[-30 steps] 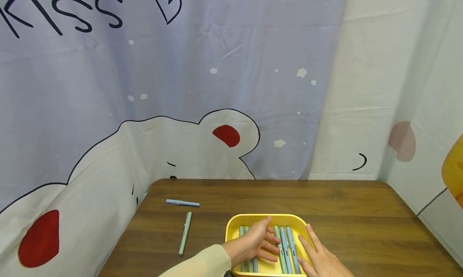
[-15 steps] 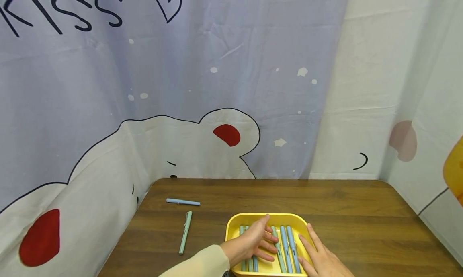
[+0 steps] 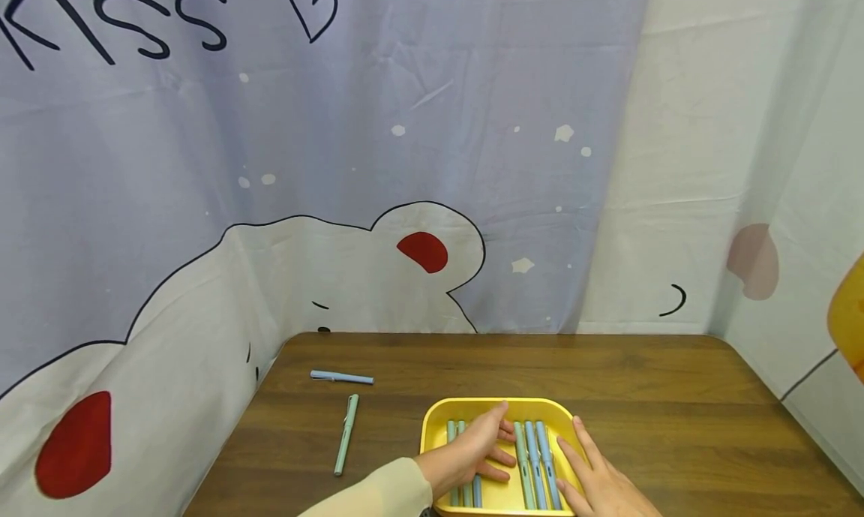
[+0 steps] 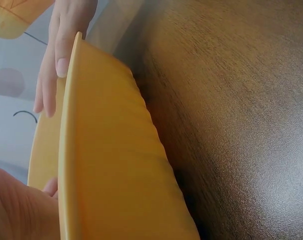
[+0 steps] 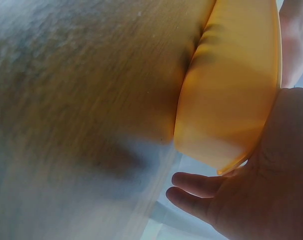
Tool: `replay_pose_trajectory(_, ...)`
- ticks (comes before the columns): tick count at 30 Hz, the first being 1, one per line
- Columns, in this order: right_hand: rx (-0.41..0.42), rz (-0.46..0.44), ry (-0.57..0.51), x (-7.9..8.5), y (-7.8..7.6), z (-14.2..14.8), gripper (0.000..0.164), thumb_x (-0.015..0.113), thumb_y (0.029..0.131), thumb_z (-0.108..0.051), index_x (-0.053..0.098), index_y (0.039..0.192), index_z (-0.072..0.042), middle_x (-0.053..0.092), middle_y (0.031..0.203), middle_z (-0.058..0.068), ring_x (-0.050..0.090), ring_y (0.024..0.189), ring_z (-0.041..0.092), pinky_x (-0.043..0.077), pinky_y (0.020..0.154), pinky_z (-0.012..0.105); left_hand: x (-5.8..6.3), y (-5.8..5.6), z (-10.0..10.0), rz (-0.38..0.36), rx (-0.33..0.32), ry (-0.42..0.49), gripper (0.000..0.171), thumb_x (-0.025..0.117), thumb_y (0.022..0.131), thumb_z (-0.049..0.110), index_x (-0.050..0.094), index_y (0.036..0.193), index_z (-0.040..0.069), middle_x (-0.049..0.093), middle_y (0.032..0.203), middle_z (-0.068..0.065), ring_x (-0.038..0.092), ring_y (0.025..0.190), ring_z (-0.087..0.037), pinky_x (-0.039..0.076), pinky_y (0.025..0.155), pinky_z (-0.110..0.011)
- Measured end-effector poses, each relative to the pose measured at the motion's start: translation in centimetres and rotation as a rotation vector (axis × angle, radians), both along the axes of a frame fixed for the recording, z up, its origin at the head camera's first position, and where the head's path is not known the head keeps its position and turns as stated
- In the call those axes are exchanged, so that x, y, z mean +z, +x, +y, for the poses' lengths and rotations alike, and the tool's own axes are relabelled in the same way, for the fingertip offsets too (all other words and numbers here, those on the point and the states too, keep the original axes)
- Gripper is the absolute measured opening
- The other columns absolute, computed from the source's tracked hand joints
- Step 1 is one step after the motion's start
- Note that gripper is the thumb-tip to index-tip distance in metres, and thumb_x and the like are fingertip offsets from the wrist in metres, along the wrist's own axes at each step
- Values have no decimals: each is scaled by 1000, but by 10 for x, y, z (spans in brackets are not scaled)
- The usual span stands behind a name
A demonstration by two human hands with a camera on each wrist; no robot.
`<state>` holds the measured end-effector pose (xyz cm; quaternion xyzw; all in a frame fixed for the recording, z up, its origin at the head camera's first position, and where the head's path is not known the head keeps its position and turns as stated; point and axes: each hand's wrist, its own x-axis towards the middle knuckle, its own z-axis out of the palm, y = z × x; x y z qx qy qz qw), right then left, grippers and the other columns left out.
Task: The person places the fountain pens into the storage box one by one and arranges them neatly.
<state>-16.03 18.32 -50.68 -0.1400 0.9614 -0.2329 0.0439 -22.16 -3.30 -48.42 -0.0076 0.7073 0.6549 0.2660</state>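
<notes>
My left hand (image 3: 475, 449) reaches into a yellow tray (image 3: 533, 402) with its fingers spread and relaxed. Its fingertips lie just left of a green pen (image 3: 524, 468); whether they touch it I cannot tell. Two blue pens (image 3: 549, 468) lie against that green one, all side by side. Partly under the left hand and wrist are two green pens (image 3: 451, 431) and a blue pen (image 3: 477, 493). My right hand (image 3: 604, 483) rests over the tray's right rim, fingers fairly straight; the left wrist view shows several right fingers (image 4: 49, 95) hanging inside the rim.
Left of the tray on the brown wooden table (image 3: 648, 419) lie a green pen (image 3: 346, 436) and, farther back, a blue pen (image 3: 341, 377). A printed curtain (image 3: 405, 164) hangs behind the table and along its sides.
The green pen by my left fingertips leaned left, away from the blue pens, half a second ago; now it lies straight beside them. My right hand stays on the rim.
</notes>
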Motion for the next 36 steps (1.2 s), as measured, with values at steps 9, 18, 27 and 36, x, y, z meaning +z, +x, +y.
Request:
replay_pose_trajectory(9, 7, 69, 1, -3, 0, 0, 66, 48, 92, -52, 41, 140, -7, 12, 155, 14, 50, 115, 39, 45, 85, 59, 3, -1, -2, 46, 19, 13, 66, 36, 92, 60, 54, 110, -2, 57, 110, -13, 61, 85, -30, 55, 68, -45)
replay_pose_trajectory(18, 1, 8, 1, 0, 3, 0, 72, 40, 92, -59, 33, 145, -12, 6, 156, 11, 46, 119, 34, 42, 90, 60, 27, -4, -29, 94, 3, 31, 70, 36, 92, 62, 54, 114, -1, 57, 118, -14, 63, 91, -28, 54, 75, -46)
replay_pose_trajectory(27, -32, -42, 21, 3, 6, -4, 74, 36, 90, -65, 30, 147, -19, 4, 157, 6, 35, 130, 36, 36, 94, 63, 48, -11, -70, 141, -22, 103, 68, 40, 91, 60, 51, 123, 2, 56, 125, -16, 63, 99, -33, 51, 84, -48)
replay_pose_trajectory(36, -22, -7, 38, 2, 6, -2, 74, 36, 90, -65, 31, 146, -17, 5, 157, 7, 38, 128, 34, 39, 94, 60, 54, -19, -120, 282, 33, -25, 48, 50, 94, 42, 51, 127, 7, 61, 120, -9, 62, 104, -30, 49, 89, -46)
